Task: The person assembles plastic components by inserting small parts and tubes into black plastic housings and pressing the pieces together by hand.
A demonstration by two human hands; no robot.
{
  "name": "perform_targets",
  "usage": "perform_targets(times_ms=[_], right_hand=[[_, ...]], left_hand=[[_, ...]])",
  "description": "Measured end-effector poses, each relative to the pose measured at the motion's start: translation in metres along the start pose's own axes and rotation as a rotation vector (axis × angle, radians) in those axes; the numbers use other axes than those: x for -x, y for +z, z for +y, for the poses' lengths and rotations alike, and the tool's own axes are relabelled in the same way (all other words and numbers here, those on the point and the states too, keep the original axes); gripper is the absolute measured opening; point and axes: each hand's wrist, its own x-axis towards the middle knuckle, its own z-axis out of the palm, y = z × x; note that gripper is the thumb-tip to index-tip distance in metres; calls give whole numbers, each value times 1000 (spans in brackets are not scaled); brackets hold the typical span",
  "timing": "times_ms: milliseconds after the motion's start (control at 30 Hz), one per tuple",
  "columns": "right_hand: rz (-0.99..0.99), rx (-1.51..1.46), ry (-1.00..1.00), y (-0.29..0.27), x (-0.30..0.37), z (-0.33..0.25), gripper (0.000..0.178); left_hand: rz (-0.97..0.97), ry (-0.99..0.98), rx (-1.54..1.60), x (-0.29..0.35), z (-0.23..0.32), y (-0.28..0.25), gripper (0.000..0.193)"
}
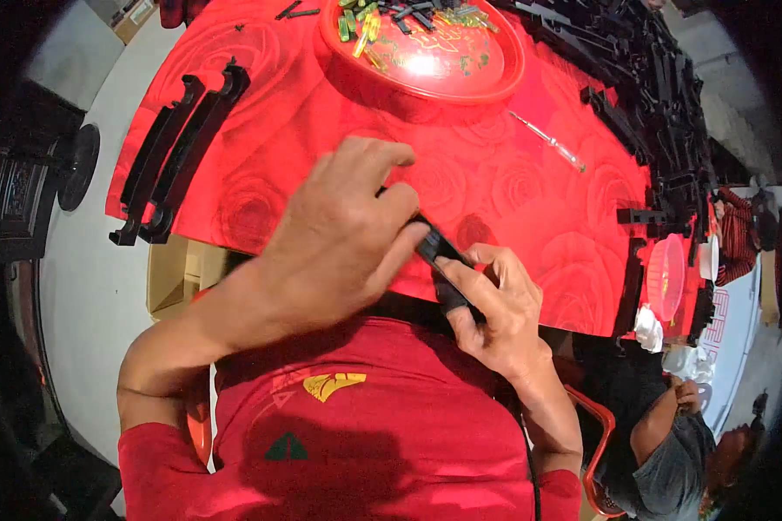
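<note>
A narrow black plastic part (429, 244) is held slantwise in front of my body, just off the table's near edge. My right hand (500, 304) grips its lower end, the fingers lying along it. At the upper end, my left hand (343, 213) is closed on the part with bent fingers. The fingers hide much of the piece. Farther off on the table lies a thin screwdriver (549, 141) with a clear shaft or handle. Beyond my hands sits a round red tray (426, 91) holding small yellow-green clear pieces (367, 26) and small black pieces (413, 16).
Long black plastic strips (195, 139) lie at the table's left side. A large heap of black parts (660, 95) covers the right side, near a pink basket (666, 276). A cardboard box (178, 276) stands below the left edge. Another person (669, 460) sits at lower right.
</note>
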Motion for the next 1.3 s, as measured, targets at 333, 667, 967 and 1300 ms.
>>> perform_targets(times_ms=[333, 667, 967, 1300], right_hand=[[-44, 330, -211, -55, -25, 7, 30], [347, 67, -11, -45, 2, 1, 34], [-93, 65, 282, -44, -14, -12, 30], [-7, -366, 460, -38, -10, -14, 24]], left_hand=[[-448, -120, 486, -3, -9, 3, 22], [-309, -318, 530, 1, 22, 9, 18], [-217, -369, 520, 0, 30, 25, 18], [-195, -373, 538, 4, 35, 28, 18]])
